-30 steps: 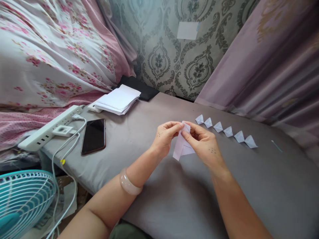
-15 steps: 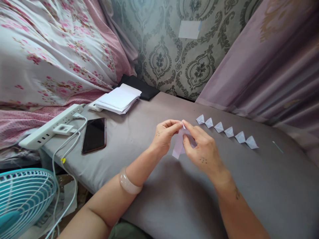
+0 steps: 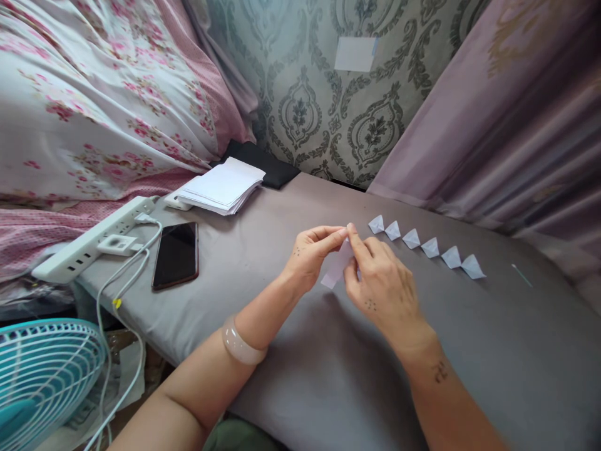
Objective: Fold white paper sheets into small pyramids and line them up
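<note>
Between my two hands is a piece of white paper [image 3: 337, 268], partly folded, its lower part hanging down above the grey cloth. My left hand [image 3: 310, 254] pinches its top end between thumb and finger. From the other side my right hand [image 3: 378, 275] grips the same top end, and its curled fingers cover much of the sheet. The fold at the fingertips is too small to make out. To the right of my hands, several small folded paper pieces [image 3: 429, 247] with pointed tops lie in a slanting row on the cloth.
A stack of white paper [image 3: 223, 186] lies at the back left, beside a black flat item [image 3: 263, 164]. Nearer are a phone [image 3: 176, 255] and a power strip [image 3: 94, 241] with white cables. A blue fan [image 3: 47, 376] stands lower left. A thin stick [image 3: 521, 275] lies far right.
My right hand has turned and shifted slightly, its fingers curling further over the paper. The sheet's hanging end has swung a little up and left. My left hand keeps its pinch.
</note>
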`<state>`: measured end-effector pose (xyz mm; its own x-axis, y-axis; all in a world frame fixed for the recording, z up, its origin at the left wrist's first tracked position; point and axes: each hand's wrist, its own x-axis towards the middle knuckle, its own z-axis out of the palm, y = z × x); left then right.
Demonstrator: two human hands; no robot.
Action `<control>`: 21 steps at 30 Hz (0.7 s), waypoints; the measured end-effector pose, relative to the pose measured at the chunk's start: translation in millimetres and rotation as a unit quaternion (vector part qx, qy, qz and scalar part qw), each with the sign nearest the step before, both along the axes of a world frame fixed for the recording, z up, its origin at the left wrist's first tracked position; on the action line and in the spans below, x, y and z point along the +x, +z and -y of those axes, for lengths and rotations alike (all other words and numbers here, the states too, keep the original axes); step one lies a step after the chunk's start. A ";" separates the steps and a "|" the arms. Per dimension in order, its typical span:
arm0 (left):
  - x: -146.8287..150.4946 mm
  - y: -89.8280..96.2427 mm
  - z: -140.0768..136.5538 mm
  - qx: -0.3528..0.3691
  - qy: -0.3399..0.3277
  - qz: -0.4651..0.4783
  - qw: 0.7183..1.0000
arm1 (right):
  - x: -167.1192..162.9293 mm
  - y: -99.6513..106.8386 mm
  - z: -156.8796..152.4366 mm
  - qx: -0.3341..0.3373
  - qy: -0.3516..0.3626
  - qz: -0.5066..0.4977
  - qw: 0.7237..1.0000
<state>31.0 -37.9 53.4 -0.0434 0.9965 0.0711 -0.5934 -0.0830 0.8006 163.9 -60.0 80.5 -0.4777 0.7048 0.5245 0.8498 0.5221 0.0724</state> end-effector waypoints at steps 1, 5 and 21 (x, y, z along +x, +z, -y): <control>0.3 -0.5 -1.0 -0.007 -0.010 0.011 1.000 | -0.5 -0.5 0.7 0.005 -0.004 0.005 1.000; 0.7 -1.2 -4.0 -0.043 -0.040 0.058 0.997 | -0.7 0.5 2.4 -0.008 -0.011 -0.012 1.000; 3.5 -0.1 -0.7 -0.064 -0.027 0.041 0.997 | 17.7 7.3 -26.5 -0.492 0.018 -0.557 0.669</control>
